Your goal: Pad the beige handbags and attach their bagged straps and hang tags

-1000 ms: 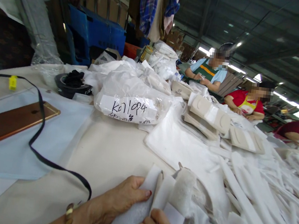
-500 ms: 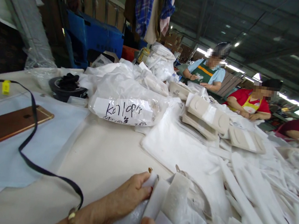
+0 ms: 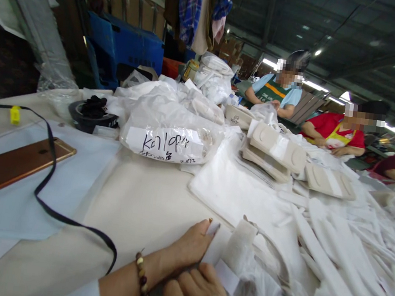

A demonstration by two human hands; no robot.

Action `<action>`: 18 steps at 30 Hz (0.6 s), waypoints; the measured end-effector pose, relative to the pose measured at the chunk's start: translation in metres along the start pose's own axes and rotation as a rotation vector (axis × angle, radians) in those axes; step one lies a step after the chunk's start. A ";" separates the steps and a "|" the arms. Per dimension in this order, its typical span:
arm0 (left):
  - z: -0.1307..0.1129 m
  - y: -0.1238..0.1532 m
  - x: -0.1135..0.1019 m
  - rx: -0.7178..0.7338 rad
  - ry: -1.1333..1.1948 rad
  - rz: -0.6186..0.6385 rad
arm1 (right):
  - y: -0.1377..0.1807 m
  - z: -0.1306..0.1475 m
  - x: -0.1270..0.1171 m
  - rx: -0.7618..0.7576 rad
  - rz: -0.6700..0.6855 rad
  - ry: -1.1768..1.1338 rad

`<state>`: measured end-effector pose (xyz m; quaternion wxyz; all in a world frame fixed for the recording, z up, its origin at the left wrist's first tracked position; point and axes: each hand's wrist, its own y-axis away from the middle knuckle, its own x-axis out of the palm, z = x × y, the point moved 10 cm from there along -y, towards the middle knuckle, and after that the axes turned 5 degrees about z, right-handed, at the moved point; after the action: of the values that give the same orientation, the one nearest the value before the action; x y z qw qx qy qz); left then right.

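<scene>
My left hand [image 3: 193, 244], with a bead bracelet at the wrist, pinches the edge of a white foam-wrapped piece [image 3: 217, 246]. A small gold metal tip [image 3: 210, 220] shows at its thumb end. My right hand [image 3: 197, 293] is just below, its fingers curled against the lower part of the piece; what lies under them is hidden. To the right lies a roll of white wrapping [image 3: 242, 237] beside clear plastic [image 3: 262, 295]. A pale strap [image 3: 274, 253] with a metal end curves behind the roll.
A labelled plastic bag [image 3: 169, 140] sits ahead. Beige pouches [image 3: 276, 148] are stacked to its right, near many white strips [image 3: 336, 251]. A phone [image 3: 15, 169] and black cord [image 3: 46, 187] lie left. Co-workers [image 3: 277, 88] sit at the far side.
My left hand has moved slightly up and right. My right hand has come further into view, up and over the lower part of the piece. The camera has shifted a little.
</scene>
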<state>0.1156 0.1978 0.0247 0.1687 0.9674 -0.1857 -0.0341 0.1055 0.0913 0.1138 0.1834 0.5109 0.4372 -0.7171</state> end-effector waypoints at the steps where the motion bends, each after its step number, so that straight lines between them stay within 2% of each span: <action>1: 0.002 0.000 -0.002 -0.020 0.006 0.000 | 0.000 -0.004 0.000 0.064 0.049 -0.044; 5: 0.010 0.006 -0.009 -0.060 0.048 0.030 | -0.001 -0.007 0.002 0.150 0.217 -0.182; 7: 0.017 0.020 -0.011 -0.063 0.101 0.042 | -0.002 -0.009 0.003 0.163 0.269 -0.200; 9: 0.025 0.045 -0.019 -0.037 0.138 0.003 | -0.004 -0.012 0.003 0.187 0.293 -0.220; 12: 0.028 0.092 -0.033 0.125 0.027 -0.042 | -0.007 -0.013 0.000 0.190 0.296 -0.247; 15: 0.011 0.137 -0.032 0.401 -0.309 0.066 | -0.008 -0.012 -0.002 0.184 0.306 -0.251; 18: -0.007 0.162 -0.021 0.583 -0.583 0.223 | -0.008 -0.012 -0.004 0.162 0.306 -0.256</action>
<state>0.0413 0.0663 0.0864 -0.1686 0.8985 -0.3310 -0.2339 0.1085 0.1044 0.1198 0.3027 0.4892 0.2685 -0.7726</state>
